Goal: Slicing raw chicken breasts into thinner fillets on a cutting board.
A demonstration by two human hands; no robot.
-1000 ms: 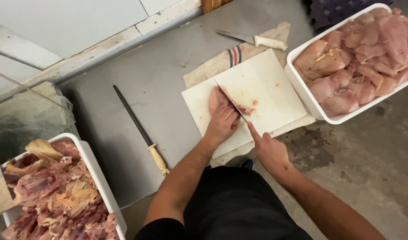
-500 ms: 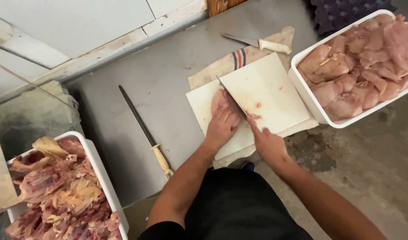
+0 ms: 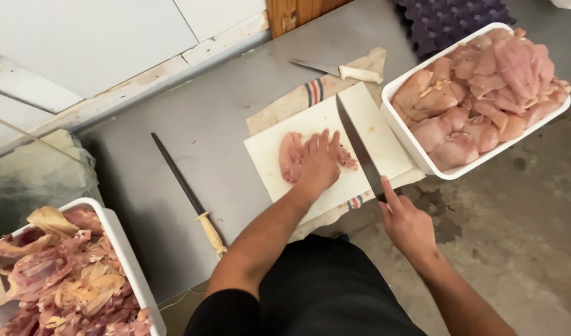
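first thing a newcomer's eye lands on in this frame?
Centre: the left hand pressed flat on a raw chicken piece on the white cutting board, with the right hand holding a long knife beside it. Next, the white tub of chicken fillets at upper right.

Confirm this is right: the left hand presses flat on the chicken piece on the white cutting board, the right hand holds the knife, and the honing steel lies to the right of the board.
One detail is wrong. In the head view the honing steel lies to the left of the white cutting board, not the right. The rest stands: the left hand presses flat on the chicken piece, and the right hand holds the knife.
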